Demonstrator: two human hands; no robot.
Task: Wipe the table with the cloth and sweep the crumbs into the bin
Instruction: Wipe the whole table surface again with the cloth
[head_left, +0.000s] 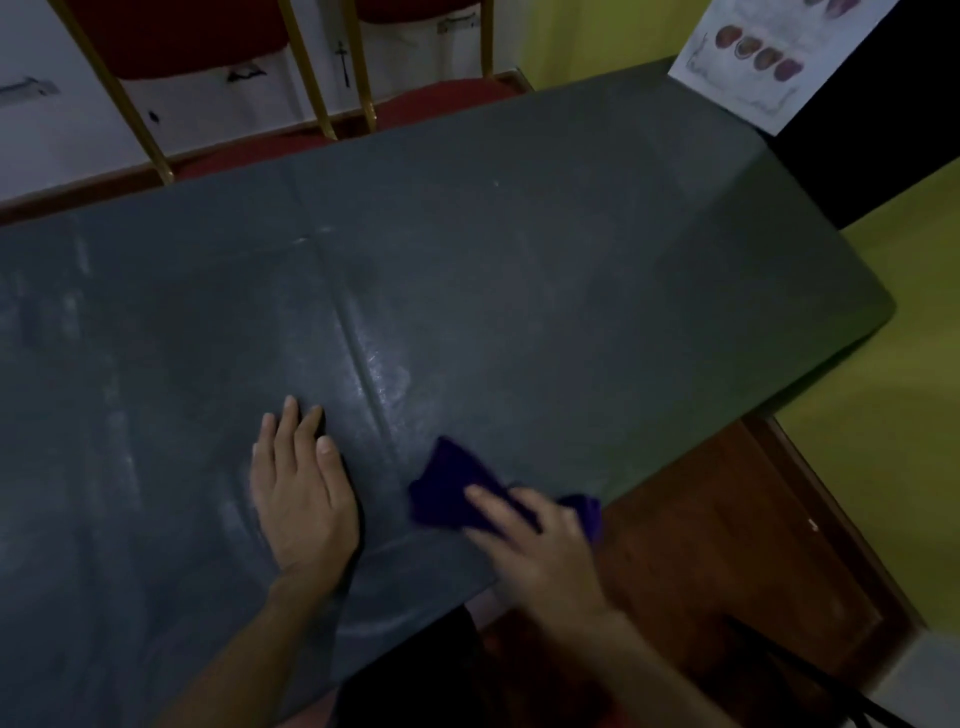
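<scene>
Right hand (540, 545) presses purple cloth (447, 493) onto tabletop (519, 291) at near edge; left hand (304, 493) lies flat, fingers straight, just beside cloth.

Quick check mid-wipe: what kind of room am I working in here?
Probably a dining or function room, though that's a guess: a long grey table, red-cushioned chairs with gold frames along its far side, and a printed sheet with food-like pictures at the far corner.
</scene>
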